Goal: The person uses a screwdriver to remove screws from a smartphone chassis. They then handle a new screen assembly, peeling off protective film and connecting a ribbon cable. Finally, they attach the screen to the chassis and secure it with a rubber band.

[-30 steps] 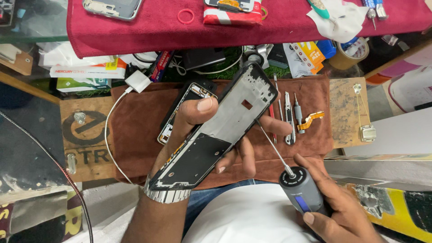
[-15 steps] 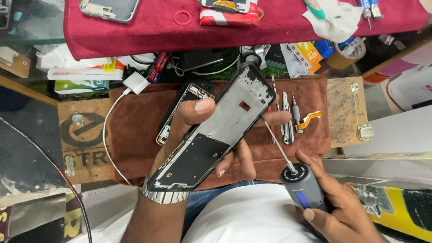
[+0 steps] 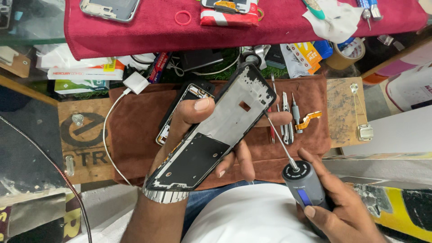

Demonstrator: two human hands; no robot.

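Left hand (image 3: 204,130) grips a stripped phone frame (image 3: 216,132), thumb across its inner face, remaining fingers curled behind the far edge. The frame is held tilted above the brown cloth mat (image 3: 135,135), upper end towards the red cloth (image 3: 270,31), lower end near a metal watch band (image 3: 164,195) on the wrist. Lower half of the frame carries a dark plate; upper half is bare pale metal with a small square cut-out.

Right hand (image 3: 335,200) is closed around a grey electric screwdriver (image 3: 306,189), forefinger laid along the barrel. Its thin bit (image 3: 279,137) runs up to the frame's right edge, tip at or just beside that edge; whether it sits in a screw head I cannot tell.

On the mat, behind the frame: a second phone body (image 3: 189,96), mostly hidden. Right of the frame: a row of small hand tools (image 3: 288,117) and an orange flex strip (image 3: 310,119). Left of the frame: a white charger plug (image 3: 135,83) with its cable looping down across the mat.

Judgement on technique: the bit should stand square to the screw, not slanted, before any drive is applied. Light downward pressure, short bursts. The left hand's fingers behind the edge give counter-support; the thumb should stay off the bit's line. Holding the work low over the mat means a freed screw drops onto cloth, not the floor.
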